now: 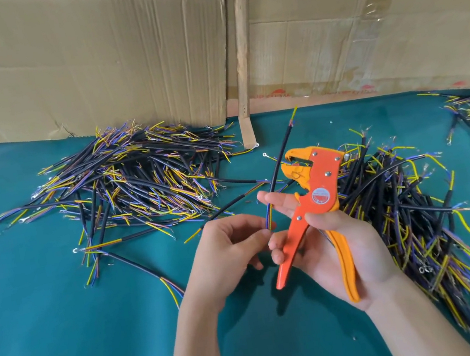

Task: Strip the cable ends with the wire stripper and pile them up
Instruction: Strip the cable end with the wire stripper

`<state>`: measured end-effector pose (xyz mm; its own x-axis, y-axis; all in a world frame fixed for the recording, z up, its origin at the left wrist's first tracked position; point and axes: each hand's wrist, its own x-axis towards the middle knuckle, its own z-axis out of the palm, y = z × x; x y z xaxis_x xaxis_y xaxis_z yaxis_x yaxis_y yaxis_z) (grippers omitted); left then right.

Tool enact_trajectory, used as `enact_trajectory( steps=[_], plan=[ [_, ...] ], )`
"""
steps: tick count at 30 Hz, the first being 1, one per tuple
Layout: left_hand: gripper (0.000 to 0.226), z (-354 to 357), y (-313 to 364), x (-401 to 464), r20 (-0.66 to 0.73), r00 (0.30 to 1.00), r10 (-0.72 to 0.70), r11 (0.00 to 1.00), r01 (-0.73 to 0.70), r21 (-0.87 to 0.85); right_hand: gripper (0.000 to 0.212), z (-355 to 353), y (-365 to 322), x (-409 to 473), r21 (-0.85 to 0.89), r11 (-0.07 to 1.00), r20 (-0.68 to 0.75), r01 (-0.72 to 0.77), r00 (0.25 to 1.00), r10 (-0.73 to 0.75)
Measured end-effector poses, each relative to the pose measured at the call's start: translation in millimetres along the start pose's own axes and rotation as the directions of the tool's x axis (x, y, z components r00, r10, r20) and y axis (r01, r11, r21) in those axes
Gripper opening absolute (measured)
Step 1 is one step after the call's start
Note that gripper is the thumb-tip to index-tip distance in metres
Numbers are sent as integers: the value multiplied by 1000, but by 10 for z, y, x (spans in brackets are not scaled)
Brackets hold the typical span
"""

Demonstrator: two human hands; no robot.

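Right hand (327,243) grips the wire stripper (312,196); left hand (231,243) pinches a cable (277,171) — best feed its coloured end squarely into the jaws at one o'clock.

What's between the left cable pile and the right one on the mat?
Head view: both hands, left hand pinching a black cable, right hand gripping the wire stripper; a few stray cables on green mat.
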<state>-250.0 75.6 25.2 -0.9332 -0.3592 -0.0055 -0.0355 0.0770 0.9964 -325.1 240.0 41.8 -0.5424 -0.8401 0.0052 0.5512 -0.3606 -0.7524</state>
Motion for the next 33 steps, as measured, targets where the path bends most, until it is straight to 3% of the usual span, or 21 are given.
enact_trajectory(
  steps=[9,14,21,23,27,33],
  plan=[
    [9,9,-21,11,-73,997,-9,999,13,52,86,26,-10,-5,15,1000,-11,-19,1000,19],
    [13,29,11,3,-114,993,38,998,-42,-38,82,-13,-24,-3,34,999,-28,2,1000,-1],
    [8,-13,27,-18,21,999,28,993,-25,-111,77,-42,-24,-3,22,1000,-22,18,1000,-18],
    [13,-12,30,-14,-15,1000,27,994,-29,-108,75,-47,-27,-5,-18,1000,-23,3,1000,-3],
    [18,-31,15,25,-254,964,74,970,-128,-206,72,-41,-39,-25,-134,985,-1,-112,994,113],
    [28,-45,44,27,-319,947,35,926,-151,-346,61,-1,8,-20,-292,905,114,-309,928,354]
  ],
)
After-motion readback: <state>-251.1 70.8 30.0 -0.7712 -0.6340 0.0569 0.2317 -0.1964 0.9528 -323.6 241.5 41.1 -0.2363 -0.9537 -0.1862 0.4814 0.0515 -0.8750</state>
